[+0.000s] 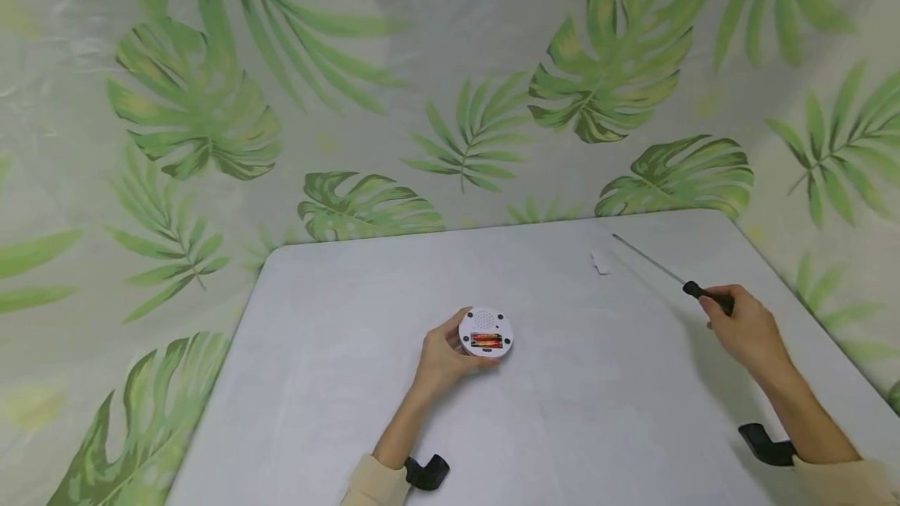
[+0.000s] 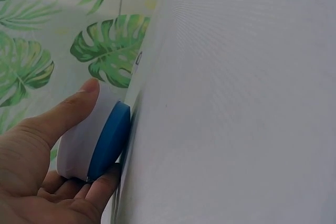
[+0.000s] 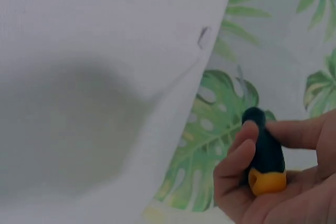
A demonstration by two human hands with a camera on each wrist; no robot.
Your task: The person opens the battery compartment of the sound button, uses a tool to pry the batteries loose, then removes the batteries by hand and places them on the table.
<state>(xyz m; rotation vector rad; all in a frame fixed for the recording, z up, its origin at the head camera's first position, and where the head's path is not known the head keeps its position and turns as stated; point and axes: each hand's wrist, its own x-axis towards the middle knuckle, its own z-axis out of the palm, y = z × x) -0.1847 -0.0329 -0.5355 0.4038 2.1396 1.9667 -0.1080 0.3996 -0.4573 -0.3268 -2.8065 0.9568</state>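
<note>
My left hand point(image 1: 444, 358) grips a small round white device point(image 1: 485, 318) by its side, thumb and fingers around the rim. Its underside faces up, with speaker holes, dark feet and an uncovered battery compartment where red and gold batteries point(image 1: 487, 340) lie. The left wrist view shows a blue part point(image 2: 111, 140) of the device close against the table. At the right, my right hand point(image 1: 747, 330) holds a screwdriver point(image 1: 710, 298) by its dark handle, which has a yellow end point(image 3: 269, 182). Its long shaft points to the far left, above the table.
A small whitish piece point(image 1: 601, 263), perhaps the battery cover, lies on the white table point(image 1: 337, 318) toward the back, left of the screwdriver shaft. A leaf-patterned cloth point(image 1: 492, 84) rises behind the table. Each wrist wears a black mount.
</note>
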